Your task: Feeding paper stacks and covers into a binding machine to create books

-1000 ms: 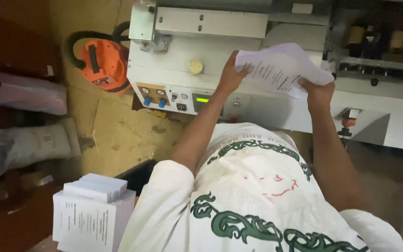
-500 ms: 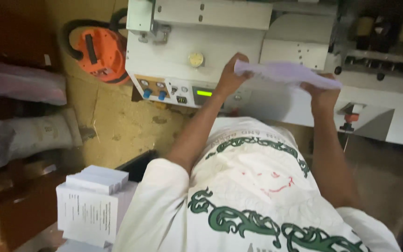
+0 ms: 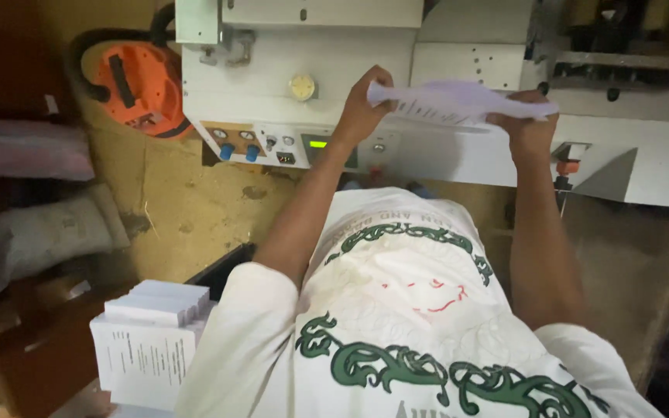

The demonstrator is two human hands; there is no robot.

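Nearest the camera: the person's torso in a white T-shirt (image 3: 396, 310) with a green scroll pattern. At lower left, a stack of folded printed sheets (image 3: 149, 340), the upper ones fanned stepwise. Beyond it, a bare chipboard floor (image 3: 187, 201), with pale filled sacks (image 3: 32, 232) at the left edge.

Both forearms reach forward and up. The left hand (image 3: 361, 108) and right hand (image 3: 528, 124) hold a thin bundle of printed paper (image 3: 458, 102) between them, nearly edge-on and level, above the machine's front. Left fingers are curled and pinching the bundle's left end; right fingers are closed over its right end, thumb hidden.

Behind the hands: a white paper-processing machine (image 3: 311, 54) with a control panel (image 3: 288, 143) carrying blue knobs and a lit green display. An orange-and-black vacuum cleaner (image 3: 137, 85) stands at the machine's left.

Risk, as judged: the bundle is gripped only at its two ends, so the middle may sag or sheets may slide apart and fall between body and machine. Dim light may also hide misalignment.
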